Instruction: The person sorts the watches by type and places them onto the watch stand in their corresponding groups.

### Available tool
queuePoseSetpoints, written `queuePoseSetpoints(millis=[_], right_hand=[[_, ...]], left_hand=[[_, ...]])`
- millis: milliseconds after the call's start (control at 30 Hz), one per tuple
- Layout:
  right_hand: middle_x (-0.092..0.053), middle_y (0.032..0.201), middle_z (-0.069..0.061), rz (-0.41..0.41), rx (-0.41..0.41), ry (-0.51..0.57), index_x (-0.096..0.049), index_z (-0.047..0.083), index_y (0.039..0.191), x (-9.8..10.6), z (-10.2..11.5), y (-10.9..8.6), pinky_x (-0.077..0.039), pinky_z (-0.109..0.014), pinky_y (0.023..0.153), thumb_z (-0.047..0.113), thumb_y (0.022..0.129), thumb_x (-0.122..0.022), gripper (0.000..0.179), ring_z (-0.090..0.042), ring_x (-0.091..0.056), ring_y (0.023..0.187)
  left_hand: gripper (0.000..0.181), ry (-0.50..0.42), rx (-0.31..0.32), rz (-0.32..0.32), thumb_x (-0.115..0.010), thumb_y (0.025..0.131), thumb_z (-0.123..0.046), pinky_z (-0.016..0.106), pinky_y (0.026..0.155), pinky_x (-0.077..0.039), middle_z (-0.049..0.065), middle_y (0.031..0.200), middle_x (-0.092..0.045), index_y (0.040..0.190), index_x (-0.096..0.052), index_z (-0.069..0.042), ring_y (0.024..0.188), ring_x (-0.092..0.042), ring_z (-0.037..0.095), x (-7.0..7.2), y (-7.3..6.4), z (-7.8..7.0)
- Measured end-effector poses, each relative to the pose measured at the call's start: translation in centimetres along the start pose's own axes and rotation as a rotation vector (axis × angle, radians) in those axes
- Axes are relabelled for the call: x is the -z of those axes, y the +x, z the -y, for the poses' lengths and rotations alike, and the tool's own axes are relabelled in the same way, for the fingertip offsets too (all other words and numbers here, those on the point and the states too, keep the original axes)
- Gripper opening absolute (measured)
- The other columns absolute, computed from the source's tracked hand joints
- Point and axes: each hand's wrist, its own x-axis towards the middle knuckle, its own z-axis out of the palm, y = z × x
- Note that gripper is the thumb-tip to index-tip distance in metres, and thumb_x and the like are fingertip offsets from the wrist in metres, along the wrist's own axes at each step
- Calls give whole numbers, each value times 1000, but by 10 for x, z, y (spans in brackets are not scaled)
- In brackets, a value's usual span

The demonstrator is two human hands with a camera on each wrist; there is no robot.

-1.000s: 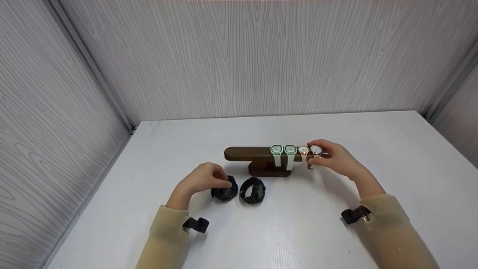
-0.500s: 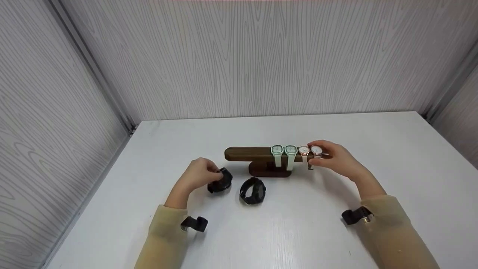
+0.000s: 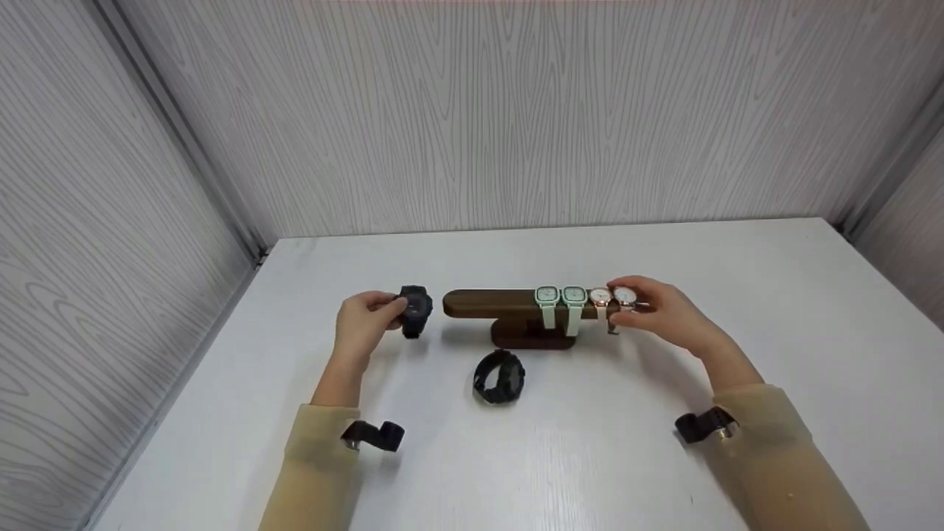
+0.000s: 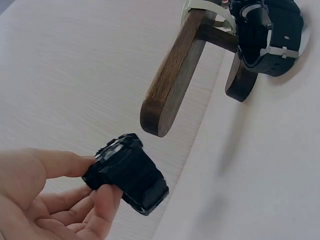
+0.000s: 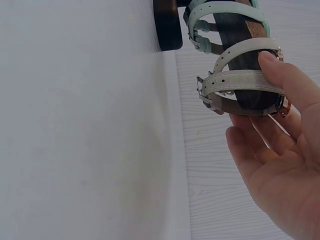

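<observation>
Where walls (image 3: pixel 472 118) border the table (image 3: pixel 590 457), a watch (image 3: pixel 509 380) rests.

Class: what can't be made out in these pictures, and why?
Head view: time on the mint-green watches; too small.
Head view: readout of the black watch in the left hand; too small.
Left wrist view: far end of the wooden stand; cut off by the top edge.
Right wrist view: dials of the white-strapped watches; turned away.

The back wall (image 3: pixel 472 118) was faced in pale grey panelling with a wavy wood-grain pattern; the left wall (image 3: pixel 88 251) was finished likewise. A grey corner strip (image 3: pixel 183 147) joined them. The white tabletop (image 3: pixel 560 472) showed a soft, whitish reflection in the foreground.
</observation>
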Motion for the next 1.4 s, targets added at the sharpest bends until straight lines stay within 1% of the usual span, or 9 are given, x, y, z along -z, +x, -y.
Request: queuePoseSetpoints(millis=[67,167,267,433,733,1000,1133,1267,1400], right_hand=[[-51,133,-9,2,0,2,-50,13,138,0,0,0,-46,-41,95,36,82,-76,66,-29,-47,125],[-50,134,-9,4,-1,8,-50,14,138,0,-1,0,-45,-43,96,36,81,-76,66,-29,-46,127],[-50,134,-10,5,-4,14,-49,12,138,0,-3,0,-44,-44,97,36,81,-76,67,-30,-45,127],[-49,136,-11,13,-3,18,-48,10,139,-2,-3,-1,-44,-43,97,32,83,-75,66,-31,-45,128],[-48,137,-14,7,-4,17,-47,10,140,-4,-1,0,-42,-47,99,23,86,-74,61,-34,-43,129],[-49,136,-16,2,1,-15,-45,7,141,-5,2,-1,-43,-46,97,23,87,-72,63,-35,-45,127],[-50,135,-16,1,2,1,-47,7,140,-5,9,-3,-43,-47,97,20,87,-73,61,-34,-45,126],[-48,136,-19,7,1,0,-47,3,139,-5,28,-10,-42,-49,98,13,88,-70,57,-37,-44,127],[-48,137,-15,4,-15,-2,-47,7,140,-2,16,-8,-42,-47,99,24,87,-73,61,-36,-43,128]], left_hand=[[30,-89,5,-26,-66,90,-11,24,74,-55,20,101,-66,112,-62,10,77,-66,15,-3,2,1],[30,-186,20,-35,-65,91,-8,23,74,-55,22,103,-65,113,-61,11,77,-65,14,-9,2,3],[30,-242,37,-14,-64,91,-6,22,73,-55,22,104,-65,114,-59,13,77,-65,14,-14,2,5],[29,-278,71,22,-63,92,-5,21,71,-54,20,105,-62,114,-59,12,77,-63,15,-22,2,8],[26,-281,58,33,-65,91,-6,24,76,-54,19,108,-59,111,-62,11,82,-63,17,-32,4,7],[28,-243,-15,35,-67,91,-10,25,80,-54,17,108,-61,112,-64,8,85,-65,17,-37,8,4],[29,-223,-27,30,-68,90,-12,25,80,-54,18,107,-62,111,-66,8,84,-66,17,-40,8,1],[28,-149,-32,31,-69,90,-16,27,80,-54,16,105,-64,109,-68,4,85,-66,18,-43,9,-3],[26,-69,-81,41,-69,90,-20,31,84,-51,12,102,-65,107,-70,-1,91,-63,19,-48,12,-3]])
